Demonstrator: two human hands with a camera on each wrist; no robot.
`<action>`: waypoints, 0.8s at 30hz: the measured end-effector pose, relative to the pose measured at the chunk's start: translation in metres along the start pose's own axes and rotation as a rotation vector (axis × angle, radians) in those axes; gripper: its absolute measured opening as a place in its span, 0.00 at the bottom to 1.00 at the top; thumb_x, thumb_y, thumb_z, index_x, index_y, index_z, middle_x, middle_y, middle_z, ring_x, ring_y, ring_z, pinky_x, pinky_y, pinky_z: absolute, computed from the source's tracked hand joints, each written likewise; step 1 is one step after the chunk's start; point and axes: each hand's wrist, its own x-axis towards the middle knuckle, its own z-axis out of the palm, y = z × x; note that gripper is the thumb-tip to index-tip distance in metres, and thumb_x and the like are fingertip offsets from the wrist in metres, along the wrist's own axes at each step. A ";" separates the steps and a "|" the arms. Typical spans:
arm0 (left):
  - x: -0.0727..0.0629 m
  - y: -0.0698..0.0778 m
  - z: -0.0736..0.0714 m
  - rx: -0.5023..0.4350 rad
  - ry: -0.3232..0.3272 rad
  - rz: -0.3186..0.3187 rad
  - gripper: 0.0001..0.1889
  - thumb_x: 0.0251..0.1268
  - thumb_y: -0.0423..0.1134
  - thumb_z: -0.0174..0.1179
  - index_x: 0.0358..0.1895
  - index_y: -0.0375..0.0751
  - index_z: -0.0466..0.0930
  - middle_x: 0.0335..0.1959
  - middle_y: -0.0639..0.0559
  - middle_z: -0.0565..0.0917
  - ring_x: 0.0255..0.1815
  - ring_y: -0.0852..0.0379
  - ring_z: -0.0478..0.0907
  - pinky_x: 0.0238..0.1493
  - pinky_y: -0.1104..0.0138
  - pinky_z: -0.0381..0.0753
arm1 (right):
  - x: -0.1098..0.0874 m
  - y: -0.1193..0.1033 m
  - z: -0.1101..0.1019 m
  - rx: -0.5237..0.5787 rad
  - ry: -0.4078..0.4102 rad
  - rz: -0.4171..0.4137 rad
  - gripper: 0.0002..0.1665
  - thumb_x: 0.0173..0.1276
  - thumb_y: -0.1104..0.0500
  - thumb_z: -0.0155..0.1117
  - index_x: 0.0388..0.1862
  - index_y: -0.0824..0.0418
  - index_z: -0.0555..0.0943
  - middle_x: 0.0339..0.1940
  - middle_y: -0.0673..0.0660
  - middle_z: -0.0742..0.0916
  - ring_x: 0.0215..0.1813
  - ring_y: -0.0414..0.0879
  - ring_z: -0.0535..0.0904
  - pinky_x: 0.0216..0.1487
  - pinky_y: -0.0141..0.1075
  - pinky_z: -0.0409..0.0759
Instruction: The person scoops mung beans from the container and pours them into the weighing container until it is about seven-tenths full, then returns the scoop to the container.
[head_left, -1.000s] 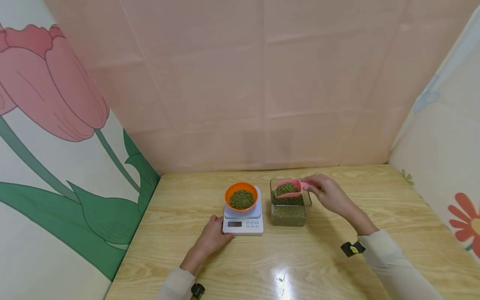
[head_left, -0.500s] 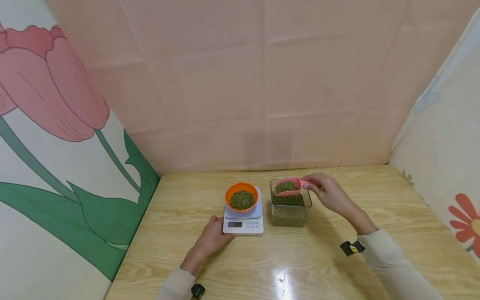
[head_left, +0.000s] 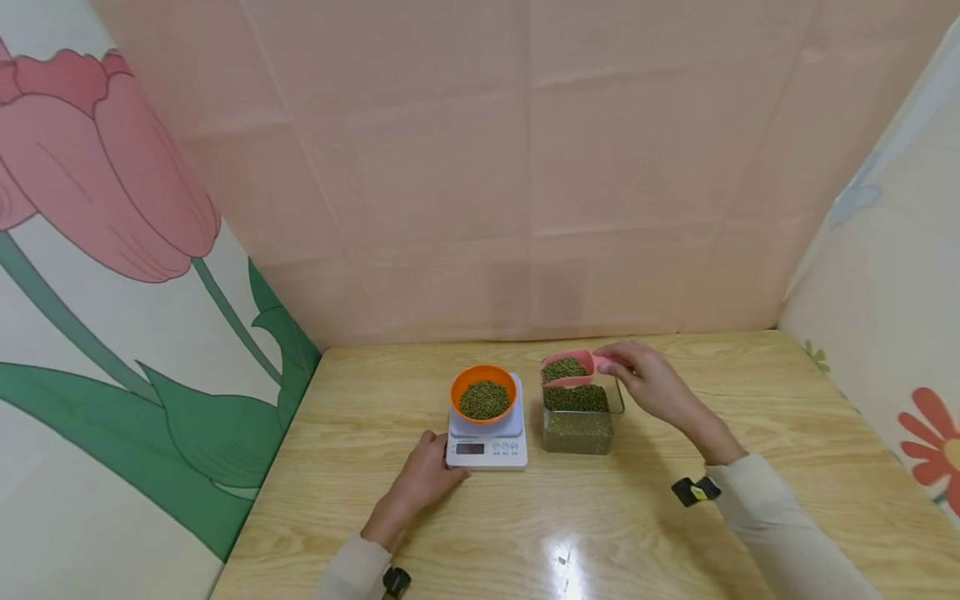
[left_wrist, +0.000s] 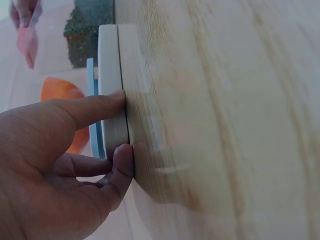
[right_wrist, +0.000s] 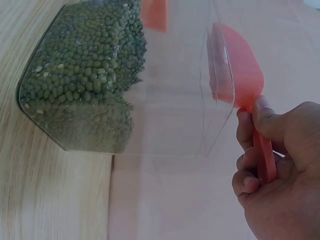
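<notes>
In the head view, my right hand (head_left: 651, 382) grips the handle of a pink scoop (right_wrist: 242, 65) heaped with green mung beans. The scoop hangs level over the back left of a clear container (head_left: 617, 407), which is partly filled with mung beans (right_wrist: 85, 65). To the left, a white digital kitchen scale (head_left: 486, 462) carries an orange bowl (head_left: 457, 395) holding more beans. My left hand (head_left: 424, 475) holds the scale's front left corner, thumb on its front edge and fingers curled at the side, as the left wrist view shows. The scale's display is too small to read.
The scale and container stand on a wooden table (head_left: 480, 533), with a narrow gap between them. A pink sheet (head_left: 525, 208) hangs behind the table's back edge. Flower-printed panels rise on the left and right.
The right hand has moved left and slightly up with the loaded scoop, from above the container's middle toward its left rim. The left hand, scale and bowl stay put.
</notes>
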 end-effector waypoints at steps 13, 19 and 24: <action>0.001 -0.001 0.001 0.006 0.009 0.010 0.31 0.63 0.40 0.77 0.68 0.32 0.80 0.47 0.47 0.81 0.44 0.55 0.69 0.46 0.64 0.77 | 0.008 -0.008 0.006 0.017 0.005 -0.018 0.14 0.80 0.62 0.64 0.58 0.68 0.86 0.52 0.66 0.88 0.51 0.58 0.85 0.50 0.51 0.83; 0.001 -0.001 0.001 0.000 0.007 0.010 0.32 0.63 0.40 0.77 0.68 0.32 0.80 0.46 0.47 0.80 0.44 0.55 0.69 0.45 0.64 0.76 | 0.014 -0.012 0.010 0.032 -0.002 -0.022 0.14 0.79 0.63 0.64 0.58 0.68 0.86 0.51 0.65 0.89 0.51 0.56 0.83 0.50 0.48 0.82; 0.000 -0.001 0.000 -0.006 0.004 0.008 0.31 0.63 0.40 0.77 0.68 0.32 0.80 0.46 0.48 0.79 0.44 0.55 0.68 0.44 0.65 0.76 | 0.018 -0.016 0.013 0.035 -0.003 -0.027 0.14 0.79 0.62 0.64 0.58 0.68 0.87 0.49 0.63 0.89 0.47 0.52 0.82 0.47 0.43 0.79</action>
